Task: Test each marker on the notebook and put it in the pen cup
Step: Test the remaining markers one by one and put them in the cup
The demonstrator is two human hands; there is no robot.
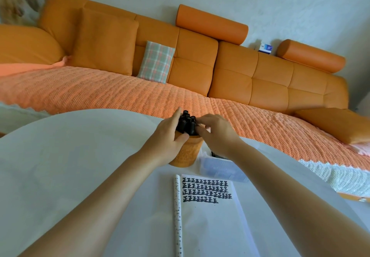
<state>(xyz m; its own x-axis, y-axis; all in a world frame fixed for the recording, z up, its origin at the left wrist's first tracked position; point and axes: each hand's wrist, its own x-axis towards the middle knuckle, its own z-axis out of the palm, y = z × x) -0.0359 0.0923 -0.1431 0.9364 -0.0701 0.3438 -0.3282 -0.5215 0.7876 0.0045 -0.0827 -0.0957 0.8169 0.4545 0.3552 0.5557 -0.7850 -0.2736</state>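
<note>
Fingers (pixel 177 115) of left hand (pixel 167 136): curled round the 9 o'clock side of the black markers (pixel 187 123), thumb laid across the near side at the rim of the pen cup (pixel 185 155); hand grips bundle and cup top together. Fingers (pixel 200 129) of right hand (pixel 217 135): bent, tips touching the 3 o'clock side of the same bundle; whether they pinch a single marker cannot be told. Markers: one tight cluster, capped ends up, standing upright in the pen cup, held between the two hands. Pen cup: orange, round, upright on the white table (pixel 60 166), at 12 o'clock from the notebook (pixel 212 222) and just beyond its top edge. Notebook: open flat, white page, four rows of black test marks across its upper part, lower part blank; speckled white spine (pixel 177 212) along its 9 o'clock edge. Clear plastic box (pixel 220 169): at 4 o'clock from the cup, touching or overlapping the notebook's top right corner, partly under the right forearm. Beyond the table, at 12 o'clock: orange sofa (pixel 240 72) with a coral woven throw (pixel 100 92) on the seat, a plaid cushion (pixel 157 63) against the back, and a small blue-and-white box (pixel 265 48) on the backrest top at 1 o'clock.
</note>
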